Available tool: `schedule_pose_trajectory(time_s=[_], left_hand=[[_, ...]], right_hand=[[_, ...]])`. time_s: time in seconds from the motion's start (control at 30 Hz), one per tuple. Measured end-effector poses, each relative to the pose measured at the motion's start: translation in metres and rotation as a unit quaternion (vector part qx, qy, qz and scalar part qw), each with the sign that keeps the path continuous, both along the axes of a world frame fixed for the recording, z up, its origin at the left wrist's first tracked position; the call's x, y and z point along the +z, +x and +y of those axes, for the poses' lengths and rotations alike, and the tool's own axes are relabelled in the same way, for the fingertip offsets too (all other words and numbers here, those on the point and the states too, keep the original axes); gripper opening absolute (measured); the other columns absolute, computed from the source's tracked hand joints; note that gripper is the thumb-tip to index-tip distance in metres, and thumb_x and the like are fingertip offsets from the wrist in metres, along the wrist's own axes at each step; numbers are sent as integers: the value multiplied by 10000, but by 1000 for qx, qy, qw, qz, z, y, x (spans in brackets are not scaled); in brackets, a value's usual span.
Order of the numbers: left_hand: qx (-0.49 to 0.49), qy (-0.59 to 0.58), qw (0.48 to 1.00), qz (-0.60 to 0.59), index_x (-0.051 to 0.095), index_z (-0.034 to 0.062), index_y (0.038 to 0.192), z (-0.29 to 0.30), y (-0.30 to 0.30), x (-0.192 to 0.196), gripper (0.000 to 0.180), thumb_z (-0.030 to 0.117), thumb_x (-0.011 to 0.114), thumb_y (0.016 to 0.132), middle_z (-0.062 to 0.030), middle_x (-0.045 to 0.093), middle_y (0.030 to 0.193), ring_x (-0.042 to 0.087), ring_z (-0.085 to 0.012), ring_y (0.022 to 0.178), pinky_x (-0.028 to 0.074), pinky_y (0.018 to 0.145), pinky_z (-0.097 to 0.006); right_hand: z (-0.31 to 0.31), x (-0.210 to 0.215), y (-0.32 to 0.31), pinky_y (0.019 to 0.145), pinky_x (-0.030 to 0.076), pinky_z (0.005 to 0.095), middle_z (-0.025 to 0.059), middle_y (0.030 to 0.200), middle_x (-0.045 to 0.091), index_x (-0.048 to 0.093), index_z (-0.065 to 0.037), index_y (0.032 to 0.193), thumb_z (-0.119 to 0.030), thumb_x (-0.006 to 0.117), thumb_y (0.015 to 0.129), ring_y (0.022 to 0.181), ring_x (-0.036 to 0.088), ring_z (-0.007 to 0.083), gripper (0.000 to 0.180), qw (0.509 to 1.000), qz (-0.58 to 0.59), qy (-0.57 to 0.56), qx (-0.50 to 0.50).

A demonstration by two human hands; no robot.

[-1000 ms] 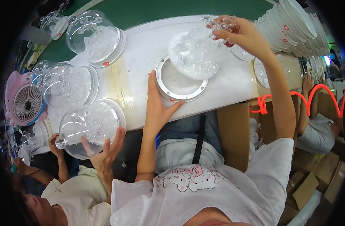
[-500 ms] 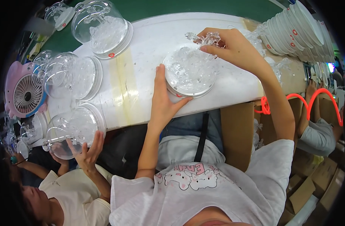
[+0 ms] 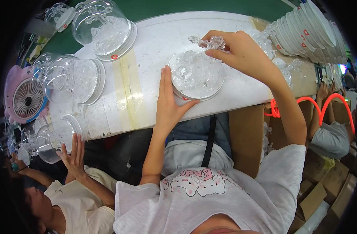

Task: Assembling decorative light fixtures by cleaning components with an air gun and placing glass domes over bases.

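Observation:
A round white-based dish [image 3: 197, 75] stands on the white table in front of me, with clear, crystal-like pieces spread over its top. My left hand [image 3: 168, 102] lies against its left and front rim, fingers stretched and thumb apart. Above the dish's far right side, my right hand [image 3: 239, 52] pinches a clear plastic ornament [image 3: 214, 43], knobbly, with a thin part sticking out to the left. Its exact shape is hard to make out. Part of it is hidden by my fingers.
Stacked white round bases [image 3: 303, 35] lean at the far right, beside loose clear pieces [image 3: 264, 43]. Clear domes on bases [image 3: 108, 35] stand at the left, near a pink fan [image 3: 28, 95]. A co-worker's hand [image 3: 74, 158] touches another dome. A red coiled hose [image 3: 275, 109] hangs by cardboard boxes.
My right hand has shifted slightly left with the clear ornament. My left hand stays at the dish. The co-worker at the left has moved a dome further left.

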State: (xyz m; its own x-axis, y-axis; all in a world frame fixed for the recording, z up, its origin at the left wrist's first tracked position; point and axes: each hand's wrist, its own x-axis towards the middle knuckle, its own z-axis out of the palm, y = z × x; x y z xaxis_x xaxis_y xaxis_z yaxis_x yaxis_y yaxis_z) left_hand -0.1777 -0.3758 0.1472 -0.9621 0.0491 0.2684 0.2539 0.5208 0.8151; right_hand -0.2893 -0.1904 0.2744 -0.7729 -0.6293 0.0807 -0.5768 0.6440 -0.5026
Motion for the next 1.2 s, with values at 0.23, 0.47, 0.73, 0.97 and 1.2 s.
schedule_pose_trajectory(time_s=[0.23, 0.47, 0.73, 0.97, 1.2], left_hand=[[-8, -22, 1000, 4, 223, -30, 1394, 0, -1, 0, 1043, 217, 835, 587, -250, 248, 1430, 246, -396, 1336, 303, 1058, -430], [0, -33, 999, -1, 249, -14, 1390, 0, -2, 3, 1039, 211, 844, 569, -235, 258, 1427, 261, -377, 1330, 300, 1058, -419], [15, -58, 998, 15, 274, -20, 1376, 8, -4, 1, 1048, 222, 858, 540, -253, 268, 1413, 293, -394, 1307, 310, 1047, -423], [51, -52, 997, 13, 331, -8, 1358, -7, 2, 1, 1015, 240, 869, 535, -230, 347, 1385, 345, -365, 1287, 314, 1051, -403], [126, -31, 992, -8, 302, -26, 1374, -61, 23, -3, 1019, 161, 861, 543, -190, 342, 1391, 334, -322, 1292, 265, 1074, -387]], right_hand=[[7, -22, -8, 533, 409, 321, 139, 622, 568, 601, -66, 1020, -191, 610, 824, 535, 524, 243, 232, 998, -14, -55, 13], [3, -15, -5, 628, 486, 376, 156, 754, 645, 605, -86, 1024, -214, 610, 801, 692, 623, 321, 257, 999, -39, 5, -26], [21, -19, -17, 664, 490, 333, 166, 835, 653, 558, -125, 1177, -144, 630, 779, 725, 625, 265, 404, 990, -130, -39, 27], [70, 10, -23, 865, 480, 299, 144, 1059, 636, 537, -101, 1226, -175, 645, 801, 966, 624, 200, 445, 964, -245, -100, 36], [169, 43, -40, 799, 470, 238, 42, 994, 656, 637, -67, 1082, -112, 566, 884, 918, 608, 110, 215, 897, 210, -298, -251]])
